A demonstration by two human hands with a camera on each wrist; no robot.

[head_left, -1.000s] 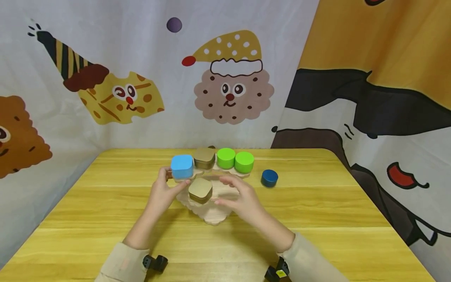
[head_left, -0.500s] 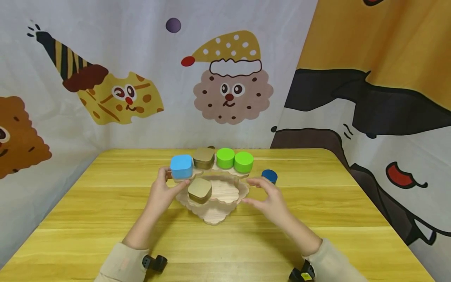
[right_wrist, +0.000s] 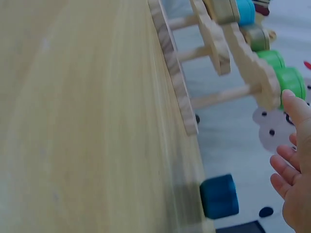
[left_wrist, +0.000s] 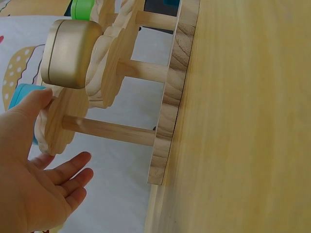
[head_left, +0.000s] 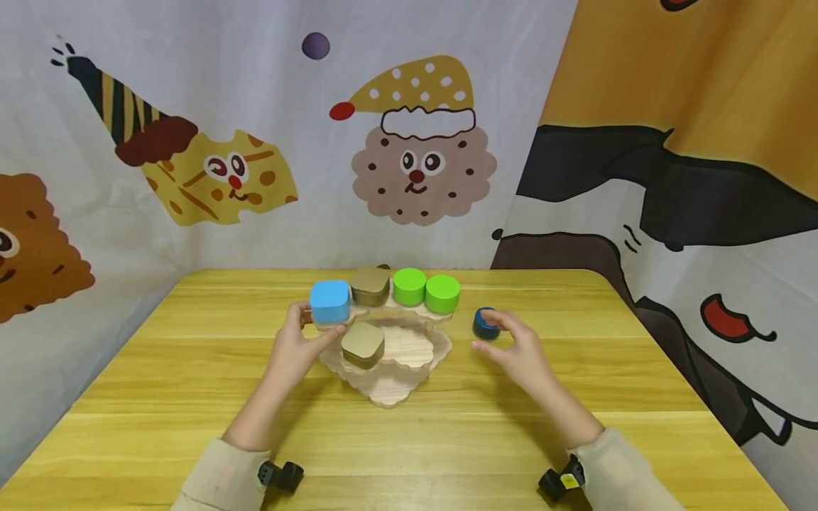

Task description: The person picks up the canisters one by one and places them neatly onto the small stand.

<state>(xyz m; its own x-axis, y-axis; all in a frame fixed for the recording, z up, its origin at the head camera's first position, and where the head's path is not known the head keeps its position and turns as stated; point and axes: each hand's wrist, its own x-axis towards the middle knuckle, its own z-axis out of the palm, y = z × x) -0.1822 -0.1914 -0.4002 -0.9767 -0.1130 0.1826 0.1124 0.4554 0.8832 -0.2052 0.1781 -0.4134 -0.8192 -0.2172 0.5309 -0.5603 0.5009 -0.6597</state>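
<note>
A tiered wooden stand (head_left: pixel 396 387) sits mid-table. Its upper shelf carries a light blue square tin (head_left: pixel 330 301), a gold square tin (head_left: pixel 371 285) and two green round tins (head_left: pixel 410 286); a second gold tin (head_left: pixel 363 344) sits on the middle shelf. My left hand (head_left: pixel 299 344) rests its thumb on the shelf edge (left_wrist: pixel 53 121) below the light blue tin, fingers (left_wrist: pixel 73 170) straight. A dark blue round tin (head_left: pixel 483 328) stands on the table to the right of the stand. My right hand (head_left: pixel 511 344) is spread around it, fingers (right_wrist: pixel 286 170) relaxed and apart from it (right_wrist: pixel 219 195).
The yellow wooden table (head_left: pixel 192 397) ends at printed cartoon curtains (head_left: pixel 409 163) behind and on both sides. Its rounded far right corner (head_left: pixel 594 277) lies beyond the dark blue tin.
My right hand has left the stand's middle shelf and moved right to the dark blue tin. The left hand and the tins on the stand have stayed put.
</note>
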